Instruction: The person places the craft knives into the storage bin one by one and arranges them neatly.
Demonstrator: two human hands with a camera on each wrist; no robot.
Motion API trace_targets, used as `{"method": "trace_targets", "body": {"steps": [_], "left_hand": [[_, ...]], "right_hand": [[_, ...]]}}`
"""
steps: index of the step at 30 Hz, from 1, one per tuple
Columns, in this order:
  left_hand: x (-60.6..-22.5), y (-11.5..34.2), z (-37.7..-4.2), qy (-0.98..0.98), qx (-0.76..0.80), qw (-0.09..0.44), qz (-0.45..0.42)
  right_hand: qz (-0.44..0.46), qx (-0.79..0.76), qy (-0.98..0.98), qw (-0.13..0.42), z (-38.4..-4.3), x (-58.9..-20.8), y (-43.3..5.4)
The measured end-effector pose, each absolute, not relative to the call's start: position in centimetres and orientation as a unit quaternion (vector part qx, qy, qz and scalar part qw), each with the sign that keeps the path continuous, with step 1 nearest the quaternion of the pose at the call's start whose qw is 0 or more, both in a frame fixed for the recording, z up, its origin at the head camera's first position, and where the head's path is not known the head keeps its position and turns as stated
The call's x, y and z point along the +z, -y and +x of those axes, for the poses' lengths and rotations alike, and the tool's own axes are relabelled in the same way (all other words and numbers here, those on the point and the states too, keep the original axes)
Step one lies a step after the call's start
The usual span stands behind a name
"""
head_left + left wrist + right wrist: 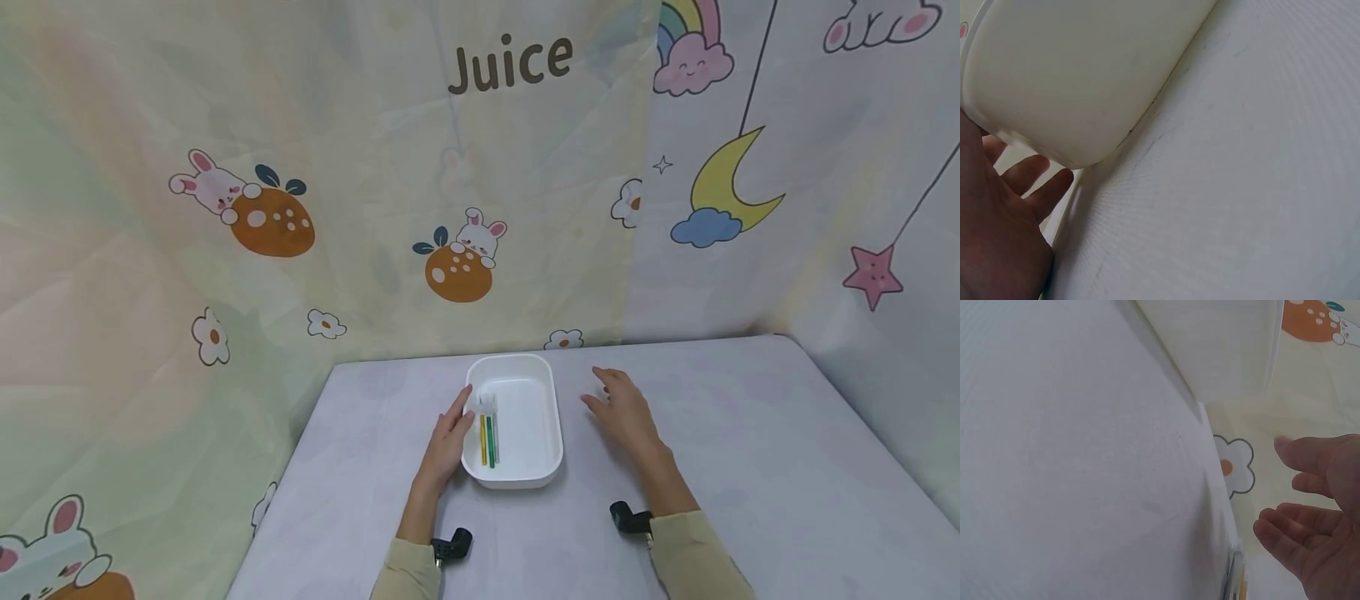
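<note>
A white rectangular tray stands on the table in the head view. Inside, along its left side, lie slim pen-like sticks: a yellow one, a green one and a pale one, with clear upper ends. My left hand rests at the tray's left rim, thumb overlapping the edge. In the left wrist view its relaxed, spread fingers lie by the tray's outer wall. To the right of the tray and apart from it, my right hand hovers with fingers parted, holding nothing visible.
A pale cloth covers the table. Behind it hangs a printed curtain with rabbits, flowers and a moon. Thin clear and orange stick-like things show below my right hand in the right wrist view. Black wrist cameras sit at both cuffs.
</note>
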State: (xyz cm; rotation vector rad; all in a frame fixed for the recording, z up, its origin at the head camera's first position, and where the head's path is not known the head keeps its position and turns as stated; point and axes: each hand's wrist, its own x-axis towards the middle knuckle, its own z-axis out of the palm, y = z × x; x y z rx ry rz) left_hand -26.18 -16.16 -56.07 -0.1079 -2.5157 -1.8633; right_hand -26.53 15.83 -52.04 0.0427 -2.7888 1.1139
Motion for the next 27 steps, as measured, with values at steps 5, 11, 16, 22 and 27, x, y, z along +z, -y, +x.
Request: {"method": "trace_targets", "body": {"steps": [5,11,16,22,27], "left_hand": [[-56.1,16.2,-26.2,0.806,-0.592,0.005,-0.030],[-56.1,16.1,-26.2,0.805,-0.593,0.003,-0.026],[-56.0,16.0,-26.1,0.802,-0.597,0.004,-0.023],[-56.0,16.0,-26.1,0.806,-0.592,-0.001,-0.021],[-56.0,16.0,-26.1,0.806,-0.591,0.004,-0.024]], "right_hand": [[0.008,0.366,0.929,0.058,-26.8,-52.3,-16.4],[-0.002,0.366,0.930,0.047,-26.9,-52.3,-16.8],[-0.006,0.369,0.928,0.051,-26.8,-52.5,-17.4],[-0.012,0.366,0.929,0.050,-26.8,-52.7,-18.0],[-0.009,0.359,0.932,0.052,-26.8,-52.7,-18.3]]}}
